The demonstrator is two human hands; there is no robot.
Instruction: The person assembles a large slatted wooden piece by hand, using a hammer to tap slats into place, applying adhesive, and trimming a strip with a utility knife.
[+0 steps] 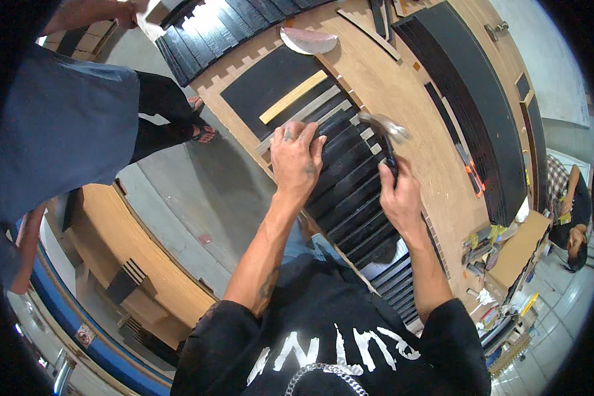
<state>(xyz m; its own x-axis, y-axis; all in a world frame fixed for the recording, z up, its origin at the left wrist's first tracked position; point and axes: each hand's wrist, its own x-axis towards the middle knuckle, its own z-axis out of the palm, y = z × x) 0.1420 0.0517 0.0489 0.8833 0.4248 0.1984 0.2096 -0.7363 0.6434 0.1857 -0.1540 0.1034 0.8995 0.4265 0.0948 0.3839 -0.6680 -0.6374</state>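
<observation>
My right hand (400,198) is wrapped round the dark handle of a claw hammer. The metal hammer head (391,129), blurred by motion, is over the far right edge of a black slatted panel (340,162). My left hand (296,155) lies on the panel's far slats, its fingers curled down over a greyish wooden slat (338,111); the exact grip is partly hidden. Beyond that hand, a pale yellow wooden strip (294,97) rests across a black board (257,82). Small pale blocks (367,133) line the panel's right edge, beside the hammer.
Another person (72,119) stands at the left, near a ribbed black panel (224,33). Stacked black boards (455,86), orange-handled cutters (474,179) and a half-round disc (309,41) are on the wooden table (435,162). A further person (569,208) is at far right.
</observation>
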